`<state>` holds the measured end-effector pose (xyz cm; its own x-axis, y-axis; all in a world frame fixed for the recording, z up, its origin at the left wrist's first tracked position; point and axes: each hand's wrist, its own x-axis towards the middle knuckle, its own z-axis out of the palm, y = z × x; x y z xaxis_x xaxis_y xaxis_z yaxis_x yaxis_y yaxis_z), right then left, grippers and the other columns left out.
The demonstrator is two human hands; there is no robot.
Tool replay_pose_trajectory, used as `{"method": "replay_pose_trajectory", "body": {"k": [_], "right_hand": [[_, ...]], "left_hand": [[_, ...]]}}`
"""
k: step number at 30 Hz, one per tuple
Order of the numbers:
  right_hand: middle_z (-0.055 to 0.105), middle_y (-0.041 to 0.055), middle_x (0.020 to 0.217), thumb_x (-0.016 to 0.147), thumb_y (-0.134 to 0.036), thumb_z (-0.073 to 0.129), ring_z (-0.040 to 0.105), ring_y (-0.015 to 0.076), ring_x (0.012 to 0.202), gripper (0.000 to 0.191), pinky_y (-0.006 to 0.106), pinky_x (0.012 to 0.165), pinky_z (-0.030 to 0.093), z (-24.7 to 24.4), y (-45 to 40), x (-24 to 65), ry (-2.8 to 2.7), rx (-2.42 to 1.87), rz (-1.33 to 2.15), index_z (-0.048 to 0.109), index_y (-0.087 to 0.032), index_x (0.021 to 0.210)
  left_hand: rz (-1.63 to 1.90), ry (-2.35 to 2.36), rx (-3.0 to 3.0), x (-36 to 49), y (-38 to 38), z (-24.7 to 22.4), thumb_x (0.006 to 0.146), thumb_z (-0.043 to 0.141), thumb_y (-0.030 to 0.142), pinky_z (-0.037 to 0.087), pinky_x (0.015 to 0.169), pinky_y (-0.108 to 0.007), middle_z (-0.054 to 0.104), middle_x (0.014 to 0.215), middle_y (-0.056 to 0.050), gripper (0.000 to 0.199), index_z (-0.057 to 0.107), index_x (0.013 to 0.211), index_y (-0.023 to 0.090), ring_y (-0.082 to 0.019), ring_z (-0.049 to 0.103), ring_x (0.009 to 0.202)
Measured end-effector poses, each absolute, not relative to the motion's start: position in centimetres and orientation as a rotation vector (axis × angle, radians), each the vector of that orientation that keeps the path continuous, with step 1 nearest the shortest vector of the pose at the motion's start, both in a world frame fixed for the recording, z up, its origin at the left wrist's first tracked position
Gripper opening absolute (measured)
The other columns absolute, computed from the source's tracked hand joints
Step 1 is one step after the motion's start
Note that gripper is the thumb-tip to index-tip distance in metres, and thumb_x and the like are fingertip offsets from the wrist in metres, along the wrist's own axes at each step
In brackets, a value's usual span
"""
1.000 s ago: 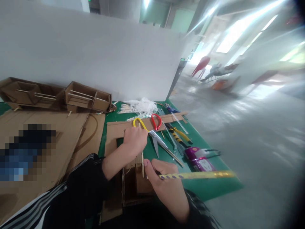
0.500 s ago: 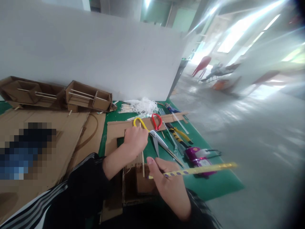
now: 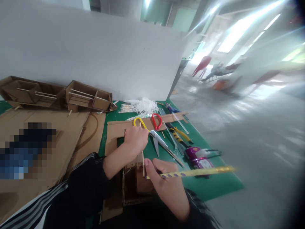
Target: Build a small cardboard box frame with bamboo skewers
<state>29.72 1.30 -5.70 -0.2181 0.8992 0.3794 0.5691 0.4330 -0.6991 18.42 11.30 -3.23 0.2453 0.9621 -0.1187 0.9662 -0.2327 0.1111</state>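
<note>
My left hand is closed around a thin wooden stick, whose lower end points down towards me. A yellow pencil with dark spots is gripped in my right hand, its near end beside the stick's lower end; whether they touch I cannot tell. Beneath both hands lies a brown cardboard box piece, partly hidden by them. Scissors with one yellow and one red handle rest just right of my left hand, blades apart.
Yellow-black pliers and a purple glue gun lie right on the green table. White string is heaped at the back. Cardboard box structures stand back left, behind cardboard sheets. A white partition rises behind.
My right hand has shifted slightly left, bringing the pencil's near end closer to the stick's lower end. My left hand and the stick look unmoved.
</note>
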Motion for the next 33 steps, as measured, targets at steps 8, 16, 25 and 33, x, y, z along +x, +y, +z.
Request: {"method": "replay_pose_trajectory", "body": {"k": [8,16,25,33], "right_hand": [[0.020,-0.0073,0.051,0.093,-0.022,0.052,0.021,0.0066,0.047,0.048,0.024,0.045,0.020,-5.74,1.19,29.61,-1.929,-1.227,0.507,0.021,-0.019,0.056],[0.023,-0.0071,0.052,0.093,-0.019,0.048,0.022,0.0069,0.047,0.045,0.026,0.047,0.021,-5.84,1.22,29.66,-1.954,-1.234,0.441,0.022,-0.020,0.058],[0.021,-0.0073,0.051,0.093,-0.021,0.051,0.021,0.0065,0.046,0.048,0.025,0.045,0.020,-5.94,1.31,29.48,-1.937,-1.240,0.498,0.020,-0.019,0.056],[0.024,-0.0068,0.051,0.094,-0.019,0.048,0.024,0.0067,0.046,0.045,0.025,0.047,0.021,-5.92,1.28,29.61,-1.959,-1.236,0.470,0.023,-0.019,0.057]], "left_hand": [[-0.046,1.834,2.339,18.43,11.37,-3.32,0.089,0.043,0.012,0.052,0.076,-0.038,0.073,0.096,-0.014,0.032,0.072,0.100,0.018,-0.028,0.069,0.091],[-0.033,1.832,2.347,18.39,11.42,-3.43,0.088,0.043,0.011,0.053,0.074,-0.038,0.072,0.095,-0.015,0.033,0.072,0.101,0.018,-0.030,0.069,0.091],[-0.038,1.833,2.339,18.38,11.46,-3.41,0.089,0.043,0.012,0.052,0.076,-0.039,0.072,0.095,-0.014,0.032,0.073,0.100,0.018,-0.029,0.069,0.091],[-0.029,1.829,2.357,18.37,11.42,-3.48,0.089,0.042,0.012,0.053,0.074,-0.039,0.072,0.095,-0.015,0.033,0.073,0.100,0.018,-0.030,0.069,0.089]]}}
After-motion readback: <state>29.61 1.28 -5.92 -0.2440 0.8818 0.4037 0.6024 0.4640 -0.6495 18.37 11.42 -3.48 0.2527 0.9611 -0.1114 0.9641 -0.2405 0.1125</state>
